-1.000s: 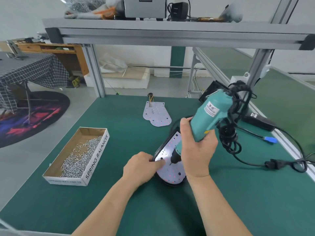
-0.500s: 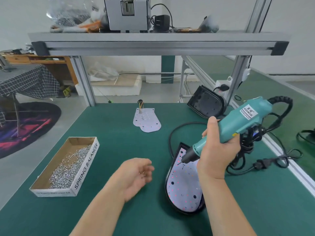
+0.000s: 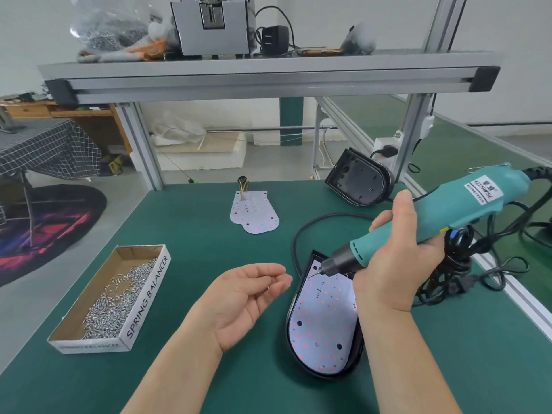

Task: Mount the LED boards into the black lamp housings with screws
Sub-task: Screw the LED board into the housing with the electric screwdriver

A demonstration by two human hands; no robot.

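Note:
A black lamp housing [image 3: 291, 330] lies on the green mat with a white LED board [image 3: 324, 321] seated in it. My right hand [image 3: 394, 264] grips a teal electric screwdriver [image 3: 466, 210], tilted low, its bit tip hovering just over the board's top left corner. My left hand [image 3: 248, 297] hovers palm up left of the housing, fingers loosely curled, with a small screw [image 3: 268, 287] lying on the fingers. A second LED board [image 3: 254, 216] with wires lies farther back. Another empty black housing [image 3: 358, 183] leans at the back right.
A cardboard box [image 3: 146, 300] holding several silver screws sits at the left. The screwdriver's black cables [image 3: 454, 264] pile up at the right near the bench edge. An aluminium frame with a cluttered shelf [image 3: 268, 73] spans overhead. Floor and other furniture lie beyond the left edge.
My left hand left the board, pulled back left and turned palm up. The screwdriver lifted off the board and tilted lower to the right. My view rose, showing the second housing.

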